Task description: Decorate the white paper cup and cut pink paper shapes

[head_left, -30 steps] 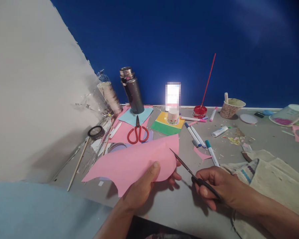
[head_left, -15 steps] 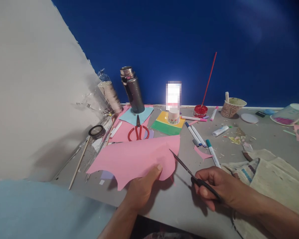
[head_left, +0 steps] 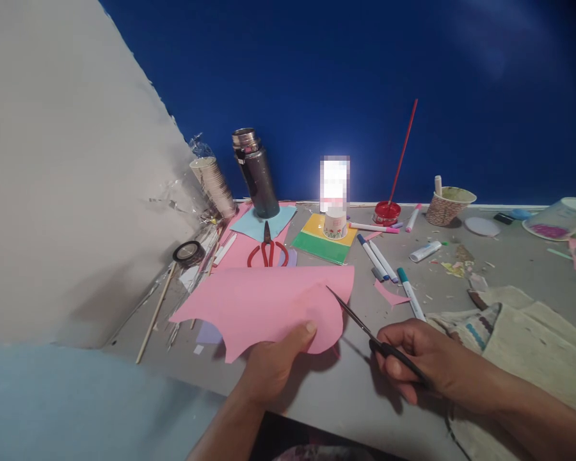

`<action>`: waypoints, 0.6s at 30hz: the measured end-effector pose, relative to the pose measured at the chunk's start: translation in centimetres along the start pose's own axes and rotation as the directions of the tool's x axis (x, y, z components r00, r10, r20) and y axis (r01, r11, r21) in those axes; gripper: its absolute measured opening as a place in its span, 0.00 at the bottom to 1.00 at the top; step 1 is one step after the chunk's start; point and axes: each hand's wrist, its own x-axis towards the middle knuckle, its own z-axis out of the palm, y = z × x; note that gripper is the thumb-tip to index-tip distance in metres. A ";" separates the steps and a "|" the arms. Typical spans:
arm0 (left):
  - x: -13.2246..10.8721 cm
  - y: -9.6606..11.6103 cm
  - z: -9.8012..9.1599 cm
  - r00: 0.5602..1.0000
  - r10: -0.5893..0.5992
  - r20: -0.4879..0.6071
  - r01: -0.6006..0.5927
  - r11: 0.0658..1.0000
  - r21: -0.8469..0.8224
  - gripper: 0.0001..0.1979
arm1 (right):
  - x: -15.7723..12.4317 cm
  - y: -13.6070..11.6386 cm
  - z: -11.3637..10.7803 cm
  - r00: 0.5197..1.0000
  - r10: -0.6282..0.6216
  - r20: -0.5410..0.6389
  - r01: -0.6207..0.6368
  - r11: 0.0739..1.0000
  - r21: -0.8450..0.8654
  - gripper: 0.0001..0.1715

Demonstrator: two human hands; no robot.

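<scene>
A sheet of pink paper (head_left: 259, 301) with curved cut-outs along its near edge is held up over the table. My left hand (head_left: 276, 365) grips it, thumb on top and the other fingers hidden beneath. My right hand (head_left: 413, 358) is closed around the black handles of a pair of scissors (head_left: 360, 323). Their blades reach into the right part of the paper, at a rounded cut shape. Just beyond the sheet lie red-handled scissors (head_left: 267, 250).
Behind stand a dark flask (head_left: 259, 179), stacked paper cups (head_left: 214, 186) and a small decorated cup (head_left: 336, 224). Markers (head_left: 410, 291) and paper scraps lie to the right, near a beige cloth (head_left: 532, 346). Black tape (head_left: 188, 254) and a wooden stick (head_left: 156, 314) are at left.
The pink paper has shifted and turned slightly, its right end now farther right. Both hands keep their grips; the scissors have hardly moved.
</scene>
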 end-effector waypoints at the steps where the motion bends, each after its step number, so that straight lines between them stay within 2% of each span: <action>1: 0.0 0.0 0.0 1.000 -0.011 -0.011 0.010 1.000 -0.019 0.20 | 0.0 0.0 0.0 1.000 -0.007 0.000 0.007 1.000 -0.003 0.36; 6: -0.1 0.4 0.0 0.999 -0.033 -0.030 0.031 0.997 -0.071 0.25 | 0.2 0.2 0.0 0.999 -0.041 0.027 0.041 0.999 0.019 0.36; 12: -0.3 1.3 0.4 1.000 0.022 0.007 -0.020 0.988 -0.153 0.30 | 0.1 0.5 -0.2 0.999 -0.017 0.038 0.017 1.000 -0.009 0.36; 18: -0.3 1.2 0.0 1.000 0.027 0.014 -0.026 0.996 -0.080 0.26 | 0.0 0.8 -0.4 1.000 0.001 0.014 -0.001 1.000 -0.028 0.36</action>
